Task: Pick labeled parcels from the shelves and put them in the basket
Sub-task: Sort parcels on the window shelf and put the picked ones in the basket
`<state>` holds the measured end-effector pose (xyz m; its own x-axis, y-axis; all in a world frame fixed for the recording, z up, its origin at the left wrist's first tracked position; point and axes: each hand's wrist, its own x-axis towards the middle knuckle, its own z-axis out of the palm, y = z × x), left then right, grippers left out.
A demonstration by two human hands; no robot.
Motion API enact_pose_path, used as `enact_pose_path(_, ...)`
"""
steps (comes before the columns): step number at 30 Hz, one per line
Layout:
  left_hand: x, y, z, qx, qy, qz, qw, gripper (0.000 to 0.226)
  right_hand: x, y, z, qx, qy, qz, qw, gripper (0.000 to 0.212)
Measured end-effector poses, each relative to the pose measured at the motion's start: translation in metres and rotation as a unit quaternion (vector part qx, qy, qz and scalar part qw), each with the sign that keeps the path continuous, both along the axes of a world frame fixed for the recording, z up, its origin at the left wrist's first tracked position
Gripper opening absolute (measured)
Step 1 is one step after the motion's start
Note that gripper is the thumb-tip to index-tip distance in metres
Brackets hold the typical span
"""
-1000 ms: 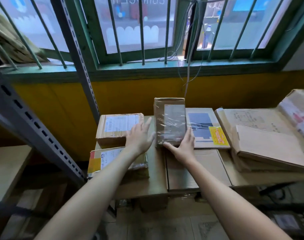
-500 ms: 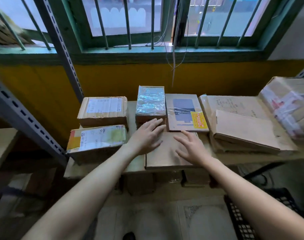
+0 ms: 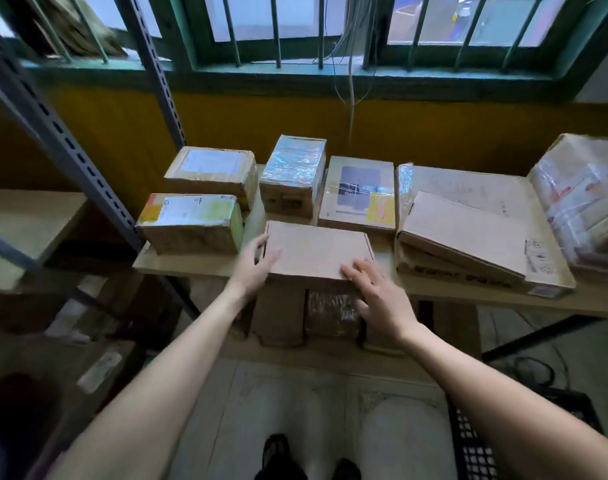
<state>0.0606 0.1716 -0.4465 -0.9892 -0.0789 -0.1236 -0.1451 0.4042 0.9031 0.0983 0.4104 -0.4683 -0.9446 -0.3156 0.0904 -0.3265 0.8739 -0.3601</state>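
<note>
A plain flat cardboard box [image 3: 316, 251] lies at the front edge of the wooden shelf [image 3: 191, 265]. My left hand [image 3: 257, 263] grips its left edge, thumb on top. My right hand [image 3: 377, 296] rests spread fingers on its front right corner. Behind stand labeled parcels: a box with a white label [image 3: 210, 174], a box with a yellow and white label [image 3: 191, 221], a film-wrapped box [image 3: 292, 171] and a flat box with a yellow sticker [image 3: 359, 192]. The black mesh basket [image 3: 475, 445] sits on the floor at lower right.
Large flat cartons [image 3: 468, 223] and a plastic-wrapped bundle [image 3: 583, 199] fill the shelf's right side. Grey metal rack posts [image 3: 63, 147] rise at left. More boxes [image 3: 330, 313] stand under the shelf. A barred green window runs along the back wall.
Both hands left the film-wrapped box, which now stands on the shelf, and drew back to the plain flat box. The left hand shifted to that box's left edge, the right to its front corner.
</note>
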Motion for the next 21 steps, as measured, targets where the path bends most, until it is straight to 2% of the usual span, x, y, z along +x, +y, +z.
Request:
enact_pose_path(2, 0.002, -0.003, 0.019, 0.103, 0.043, 0.031, 0.993, 0.028, 0.001, 0.008, 0.017, -0.084, 0.093, 0.026, 0.992, 0.056)
enact_pose_path(4, 0.0, -0.005, 0.035, 0.141, 0.064, 0.003, 0.988, 0.031, -0.005, 0.012, 0.035, -0.144, 0.162, 0.022, 0.976, 0.045)
enact_pose_path(5, -0.002, -0.004, 0.043, 0.144, 0.067, -0.02, 0.987, 0.034, -0.008, 0.013, 0.044, -0.195, 0.159, 0.003, 0.968, 0.037)
enact_pose_path(7, -0.007, 0.003, 0.058, 0.127, 0.073, -0.063, 0.987, 0.033, -0.014, 0.013, 0.064, -0.337, 0.062, -0.059, 0.938, 0.022)
enact_pose_path(9, -0.013, 0.011, 0.065, 0.099, 0.075, -0.084, 0.989, 0.032, -0.017, 0.018, 0.072, -0.427, -0.025, -0.087, 0.9, 0.02)
enact_pose_path(12, -0.02, 0.018, 0.065, 0.083, 0.062, -0.089, 0.991, 0.052, -0.015, 0.035, 0.07, -0.469, -0.05, -0.115, 0.874, 0.02)
enact_pose_path(15, -0.026, 0.03, 0.062, 0.092, 0.035, -0.138, 0.986, 0.054, -0.007, 0.055, 0.062, -0.497, -0.046, -0.165, 0.851, 0.022)
enact_pose_path(18, -0.034, 0.058, 0.06, 0.12, -0.031, -0.254, 0.959, 0.058, 0.015, 0.081, 0.055, -0.532, -0.049, -0.236, 0.812, 0.028)
enact_pose_path(21, -0.044, 0.106, 0.056, 0.119, -0.104, -0.356, 0.921, 0.059, 0.053, 0.116, 0.042, -0.552, -0.063, -0.313, 0.771, 0.017)
